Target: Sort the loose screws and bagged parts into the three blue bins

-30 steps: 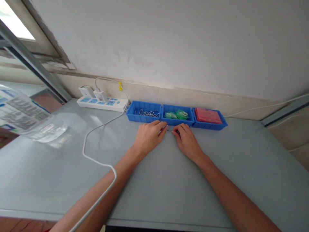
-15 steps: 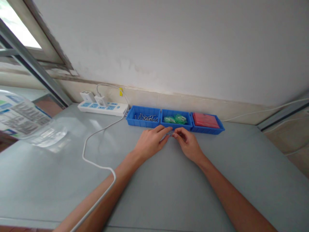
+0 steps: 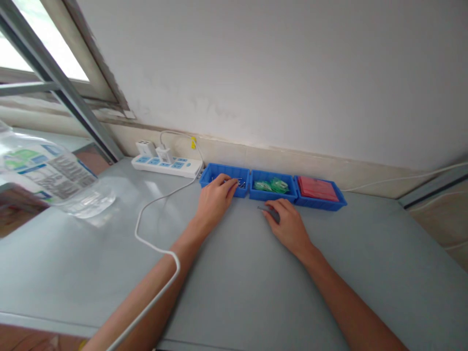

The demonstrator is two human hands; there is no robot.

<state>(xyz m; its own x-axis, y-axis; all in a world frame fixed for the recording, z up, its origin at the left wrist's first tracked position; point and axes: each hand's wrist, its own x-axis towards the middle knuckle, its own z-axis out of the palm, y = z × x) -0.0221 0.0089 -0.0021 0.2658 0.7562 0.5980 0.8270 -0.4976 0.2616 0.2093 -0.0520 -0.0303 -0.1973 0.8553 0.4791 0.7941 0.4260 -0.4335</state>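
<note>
the left hand [image 3: 214, 201] reaches over the rim of the left blue bin [image 3: 224, 172], fingers curled among the screws [image 3: 239, 183]; whether it grips 1 cannot be told. the right hand [image 3: 288, 225] lies on the grey surface [image 3: 234, 282], fingers bent over a small dark part [image 3: 263, 208], just before the middle bin [image 3: 272, 194]. the label on the plastic bottle [image 3: 54, 176] at the left is too blurred to read. a white cable [image 3: 153, 243] crosses the left forearm. the surface's right half lies open.

Three blue bins [image 3: 272, 194] along the grey table's [image 3: 256, 282] far edge: silver screws [image 3: 239, 183], green pieces [image 3: 271, 185], red sheets [image 3: 316, 188]. White power strip [image 3: 166, 165], blue sockets.
</note>
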